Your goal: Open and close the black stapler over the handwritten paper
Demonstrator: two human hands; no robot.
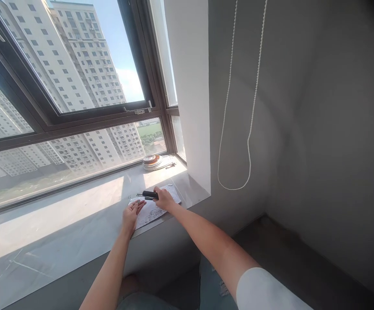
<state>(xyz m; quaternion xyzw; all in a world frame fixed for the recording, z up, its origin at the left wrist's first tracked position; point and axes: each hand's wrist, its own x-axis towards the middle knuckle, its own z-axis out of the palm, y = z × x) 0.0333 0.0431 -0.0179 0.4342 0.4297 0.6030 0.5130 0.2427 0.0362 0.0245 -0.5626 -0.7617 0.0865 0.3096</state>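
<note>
On the windowsill lie white sheets of paper [154,211] with dark print or drawing on them. My right hand [164,199] is closed around a black stapler [150,194], held just over the upper part of the paper. Its two arms look slightly apart, and a bit of metal shows at its left end. My left hand [132,215] is at the paper's left edge, thumb and fingers pinched together close to the stapler's front. Something small and greyish may be between those fingertips, too small to name.
Stacked round discs or coils [152,162] sit in the sill's far corner, with small dark items [170,165] beside them. A white beaded blind cord [232,188] hangs in a loop before the grey wall. The window [77,116] runs along the sill's back.
</note>
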